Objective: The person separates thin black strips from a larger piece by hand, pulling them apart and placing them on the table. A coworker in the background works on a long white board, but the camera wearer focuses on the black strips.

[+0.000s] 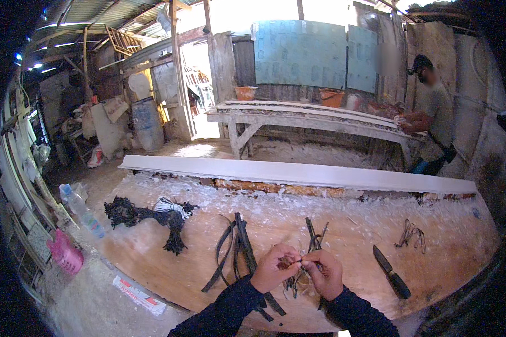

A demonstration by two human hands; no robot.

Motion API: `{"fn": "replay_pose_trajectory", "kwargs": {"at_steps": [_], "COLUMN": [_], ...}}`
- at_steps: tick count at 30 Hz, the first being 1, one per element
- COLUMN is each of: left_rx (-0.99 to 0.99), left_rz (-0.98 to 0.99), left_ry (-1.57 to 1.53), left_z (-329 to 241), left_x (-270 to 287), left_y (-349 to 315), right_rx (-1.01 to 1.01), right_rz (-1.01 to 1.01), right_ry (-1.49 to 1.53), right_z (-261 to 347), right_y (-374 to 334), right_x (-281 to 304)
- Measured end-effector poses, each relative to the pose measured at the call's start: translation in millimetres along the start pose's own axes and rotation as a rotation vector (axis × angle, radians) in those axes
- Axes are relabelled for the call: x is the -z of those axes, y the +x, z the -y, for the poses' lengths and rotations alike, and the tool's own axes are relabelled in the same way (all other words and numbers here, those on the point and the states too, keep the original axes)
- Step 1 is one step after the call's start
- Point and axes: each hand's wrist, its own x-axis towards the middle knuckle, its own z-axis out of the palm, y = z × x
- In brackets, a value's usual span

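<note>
While they're nearly touching, the left hand (275,268) and right hand (325,273) are both pinching a small dark piece (299,262), can't tell what exactly, over the wooden table (357,255). Black strips (244,241) lie right beside the left hand, and there's a knife (390,272) off to the right.

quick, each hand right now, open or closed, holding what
Left hand: closed, pinching a small dark piece.
Right hand: closed, apparently pinching that same small dark piece.
</note>
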Motion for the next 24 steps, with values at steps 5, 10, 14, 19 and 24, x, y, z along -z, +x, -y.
{"fn": "replay_pose_trajectory", "kwargs": {"at_steps": [5, 10, 14, 19, 24], "left_rx": [-0.056, -0.029, -0.071, 0.035, 0.138], "left_rz": [-0.007, 0.017, 0.000, -0.024, -0.072], "left_ry": [-0.255, -0.397, -0.186, -0.120, -0.387], "left_z": [-2.4, -6.3, -5.9, -7.2, -6.7], "left_x": [-0.6, -2.2, -1.1, 1.6, -0.6], "left_y": [2.3, -0.1, 0.6, -0.5, -1.3], "right_rx": [-0.396, -0.586, -0.614, -0.566, -0.489], "right_rz": [0.024, 0.067, 0.045, -0.045, -0.084], "right_ry": [0.660, 0.891, 0.889, 0.677, 0.577], "right_z": [5.8, 6.3, 5.4, 9.9, 13.5], "right_y": [6.1, 9.7, 8.6, 3.6, 1.9], "right_x": [0.0, 2.6, 3.4, 1.7, -1.7]}}
